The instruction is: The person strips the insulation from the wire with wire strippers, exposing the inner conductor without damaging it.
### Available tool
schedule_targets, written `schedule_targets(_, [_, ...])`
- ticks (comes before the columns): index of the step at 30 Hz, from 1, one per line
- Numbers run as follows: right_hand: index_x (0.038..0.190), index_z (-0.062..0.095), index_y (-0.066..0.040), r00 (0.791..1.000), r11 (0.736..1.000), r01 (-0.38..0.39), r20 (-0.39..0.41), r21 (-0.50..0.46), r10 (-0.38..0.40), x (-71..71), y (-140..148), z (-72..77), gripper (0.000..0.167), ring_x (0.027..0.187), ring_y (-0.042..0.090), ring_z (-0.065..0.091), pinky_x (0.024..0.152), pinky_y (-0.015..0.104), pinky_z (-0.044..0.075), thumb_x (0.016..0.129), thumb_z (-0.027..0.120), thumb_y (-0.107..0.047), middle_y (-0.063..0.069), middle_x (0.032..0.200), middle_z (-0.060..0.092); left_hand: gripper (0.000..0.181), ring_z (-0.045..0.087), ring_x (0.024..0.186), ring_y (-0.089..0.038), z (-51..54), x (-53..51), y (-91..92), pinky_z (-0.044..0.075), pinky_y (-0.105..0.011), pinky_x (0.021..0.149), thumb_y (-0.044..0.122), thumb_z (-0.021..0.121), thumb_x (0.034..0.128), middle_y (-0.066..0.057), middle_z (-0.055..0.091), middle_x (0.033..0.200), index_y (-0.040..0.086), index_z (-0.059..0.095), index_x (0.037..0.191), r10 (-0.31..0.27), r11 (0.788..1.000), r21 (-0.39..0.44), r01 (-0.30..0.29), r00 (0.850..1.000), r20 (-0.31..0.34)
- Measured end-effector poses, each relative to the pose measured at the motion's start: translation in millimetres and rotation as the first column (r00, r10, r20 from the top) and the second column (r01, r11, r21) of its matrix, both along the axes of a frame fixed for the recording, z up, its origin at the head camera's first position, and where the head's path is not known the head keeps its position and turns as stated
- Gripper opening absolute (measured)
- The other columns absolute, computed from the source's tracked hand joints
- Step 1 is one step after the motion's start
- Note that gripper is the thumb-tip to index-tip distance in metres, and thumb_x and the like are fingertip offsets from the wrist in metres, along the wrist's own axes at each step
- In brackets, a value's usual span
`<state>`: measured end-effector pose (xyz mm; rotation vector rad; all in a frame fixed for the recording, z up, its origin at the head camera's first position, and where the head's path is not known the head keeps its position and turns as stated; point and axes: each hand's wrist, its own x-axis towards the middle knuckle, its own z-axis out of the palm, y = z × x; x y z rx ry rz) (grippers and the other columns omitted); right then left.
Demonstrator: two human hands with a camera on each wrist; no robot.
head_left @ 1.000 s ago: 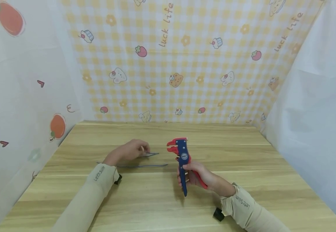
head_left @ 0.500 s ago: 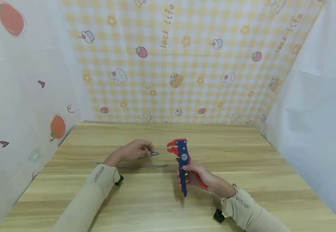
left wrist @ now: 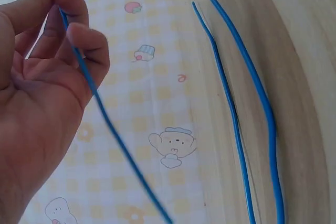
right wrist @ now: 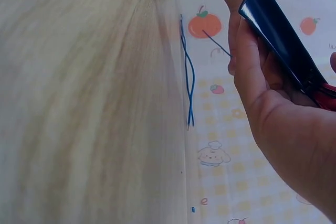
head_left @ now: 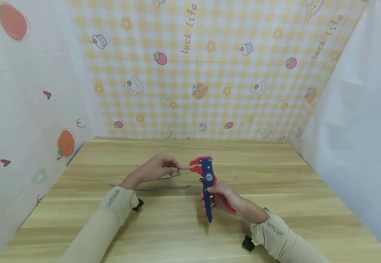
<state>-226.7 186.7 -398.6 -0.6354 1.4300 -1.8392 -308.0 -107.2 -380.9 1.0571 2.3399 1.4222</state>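
Note:
My left hand (head_left: 155, 168) pinches a blue wire (left wrist: 122, 142) between thumb and fingertips, raised off the table. From the fingertips a short length of this wire points right, its end at or just before the red jaws of a wire stripper. That wire stripper (head_left: 208, 173), dark blue and red, stands upright in my right hand (head_left: 226, 200), whose fingers wrap its handles. Whether the wire's end lies inside the jaws is too small to tell. In the left wrist view the wire's rear part trails past the palm.
Two more blue wires lie on the wooden table (head_left: 177, 233): a farther wire (head_left: 171, 176) under the left hand and a nearer wire (head_left: 164, 189). A tiny blue bit (right wrist: 193, 209) lies near the table's far edge. A patterned cloth (head_left: 190, 73) hangs behind.
My left hand has risen slightly and moved right, lifting a blue wire from the table and bringing its end to the wire stripper. The right hand and stripper have stayed still.

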Motion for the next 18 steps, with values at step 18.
schedule_targets(18, [0.108,0.054,-0.004,1.000,1.000,-0.007,-0.030,-0.013,0.006,-3.2,5.3,5.9,0.022,0.089,0.019,0.066,0.086,0.038,0.054,0.100,0.037,-0.014,0.005,0.097,0.066,0.016,0.058,0.079,-0.051,3.1,0.3,5.4,0.043,-0.022,0.053,0.003,0.053,0.1016,-0.018,0.071,0.099,-0.004,0.066,0.107,0.041,0.997,0.073,-0.040,0.999,-0.001])
